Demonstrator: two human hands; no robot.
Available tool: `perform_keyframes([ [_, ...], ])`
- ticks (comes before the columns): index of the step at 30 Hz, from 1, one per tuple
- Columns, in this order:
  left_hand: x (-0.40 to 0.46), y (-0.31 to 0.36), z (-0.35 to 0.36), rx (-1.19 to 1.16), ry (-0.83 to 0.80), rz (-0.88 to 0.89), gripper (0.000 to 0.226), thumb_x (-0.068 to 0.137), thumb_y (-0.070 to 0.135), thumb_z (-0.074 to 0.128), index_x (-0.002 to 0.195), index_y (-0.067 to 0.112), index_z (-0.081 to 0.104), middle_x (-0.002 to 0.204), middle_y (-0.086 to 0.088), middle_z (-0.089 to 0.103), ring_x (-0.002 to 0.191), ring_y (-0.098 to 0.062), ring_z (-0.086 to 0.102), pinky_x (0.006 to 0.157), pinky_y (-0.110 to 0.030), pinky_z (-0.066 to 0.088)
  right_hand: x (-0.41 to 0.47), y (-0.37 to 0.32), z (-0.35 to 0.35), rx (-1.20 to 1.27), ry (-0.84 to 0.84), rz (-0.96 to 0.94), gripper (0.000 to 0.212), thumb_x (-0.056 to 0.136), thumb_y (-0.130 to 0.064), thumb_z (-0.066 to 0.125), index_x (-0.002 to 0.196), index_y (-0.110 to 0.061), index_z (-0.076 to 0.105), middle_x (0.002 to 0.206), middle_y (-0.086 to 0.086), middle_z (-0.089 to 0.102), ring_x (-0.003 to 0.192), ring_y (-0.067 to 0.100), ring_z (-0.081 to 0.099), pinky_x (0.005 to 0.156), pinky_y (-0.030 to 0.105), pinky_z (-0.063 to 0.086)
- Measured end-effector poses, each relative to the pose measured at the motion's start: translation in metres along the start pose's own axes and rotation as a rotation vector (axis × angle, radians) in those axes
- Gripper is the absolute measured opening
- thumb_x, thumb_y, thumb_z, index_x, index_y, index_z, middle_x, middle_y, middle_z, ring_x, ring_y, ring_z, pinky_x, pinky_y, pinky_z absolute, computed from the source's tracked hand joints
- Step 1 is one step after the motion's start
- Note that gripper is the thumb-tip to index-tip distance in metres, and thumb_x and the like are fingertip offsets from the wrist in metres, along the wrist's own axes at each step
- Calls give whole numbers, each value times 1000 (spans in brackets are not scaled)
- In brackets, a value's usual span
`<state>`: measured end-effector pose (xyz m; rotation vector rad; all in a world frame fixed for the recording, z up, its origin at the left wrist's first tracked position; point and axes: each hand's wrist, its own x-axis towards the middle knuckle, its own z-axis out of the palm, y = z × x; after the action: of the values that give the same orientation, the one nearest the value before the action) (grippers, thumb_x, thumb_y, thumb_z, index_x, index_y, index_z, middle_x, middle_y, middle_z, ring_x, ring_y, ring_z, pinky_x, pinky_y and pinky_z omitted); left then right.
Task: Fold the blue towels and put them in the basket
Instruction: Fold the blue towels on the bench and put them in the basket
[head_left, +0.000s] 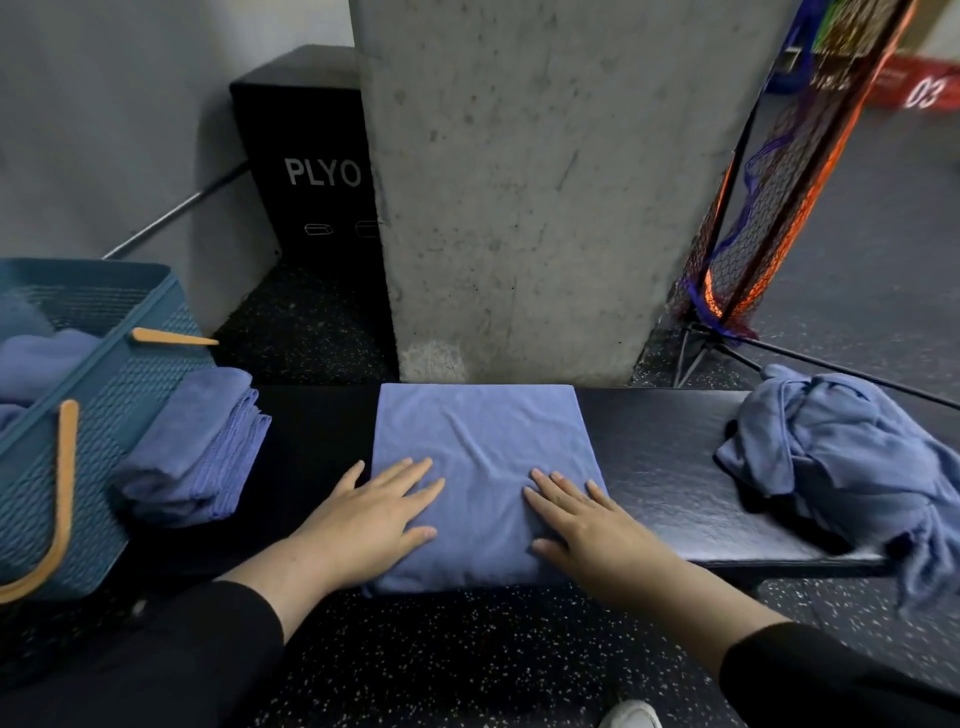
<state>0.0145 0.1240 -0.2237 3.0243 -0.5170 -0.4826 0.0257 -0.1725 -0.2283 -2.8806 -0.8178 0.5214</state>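
Observation:
A folded blue towel (480, 441) lies flat across the middle of the black bench (660, 467). My left hand (374, 512) presses on its near left part with straight fingers. My right hand (582, 514) lies flat on its near right part. A stack of folded blue towels (200, 447) sits at the left, touching the teal basket (111, 395). The basket has tan handles and holds blue towels inside. A crumpled pile of blue towels (841, 452) rests at the bench's right end and hangs over its edge.
A concrete pillar (519, 182) rises just behind the bench. A black PLYO box (311, 171) stands back left with a metal bar leaning near it. An orange and black net on a stand (763, 218) is back right. Speckled rubber floor lies below.

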Motion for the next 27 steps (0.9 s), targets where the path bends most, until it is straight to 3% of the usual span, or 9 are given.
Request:
perform_keyframes([
  [2,3,0,0,1,-28,-20,65,104,58,26,160,39,1,167,15,-14,153,-4,-13,125,-50,-5,8,3,0,10,19,0,96,77,-78,-3,161,-31,4,165,-13,-12,153,7,-11,126,38,-4],
  [8,29,-7,-1,21,20,-125,65,104,59,23,160,35,3,169,8,-9,155,-10,-8,124,-54,-2,33,21,-6,110,154,-30,51,99,-51,50,143,-30,36,167,-13,12,153,6,7,126,38,7],
  [11,33,-8,-2,-15,190,-100,56,104,52,40,154,28,31,165,7,25,151,-12,24,121,-42,15,33,23,-3,115,265,-55,35,94,-46,59,124,-32,47,152,-16,37,144,8,33,120,45,23],
  [13,28,-8,-1,-41,318,32,35,100,44,53,130,27,55,135,9,56,127,-15,53,105,-35,32,28,20,0,30,413,-97,24,89,-47,59,109,-33,53,126,-16,51,119,13,54,104,41,38],
  [14,24,-9,0,-45,343,97,28,98,47,54,118,28,60,121,11,58,115,-15,57,98,-34,36,24,20,2,8,443,-111,23,88,-51,56,104,-34,55,116,-15,52,109,15,56,96,38,42],
  [16,14,-12,5,-29,318,179,36,93,60,45,110,32,61,115,13,53,109,-11,52,97,-35,39,16,25,5,43,390,-148,31,90,-61,48,102,-35,58,110,-15,53,103,13,55,87,36,45],
  [19,1,-22,12,-43,230,167,61,86,74,34,129,38,56,130,15,45,124,-6,40,109,-36,32,6,43,6,119,283,-242,39,88,-66,54,111,-36,61,122,-18,53,113,9,54,92,36,47],
  [23,-12,-34,11,-45,207,144,72,84,78,30,144,41,48,131,16,40,127,-6,35,110,-31,26,-4,63,1,157,275,-250,30,87,-45,72,112,-29,68,122,-14,56,110,12,59,94,36,50],
  [27,-26,-35,13,-26,144,136,88,78,89,29,151,41,38,147,15,31,139,-6,23,115,-28,16,-5,62,0,53,384,-164,19,85,-20,75,103,-25,69,112,-11,62,96,20,63,79,43,54],
])
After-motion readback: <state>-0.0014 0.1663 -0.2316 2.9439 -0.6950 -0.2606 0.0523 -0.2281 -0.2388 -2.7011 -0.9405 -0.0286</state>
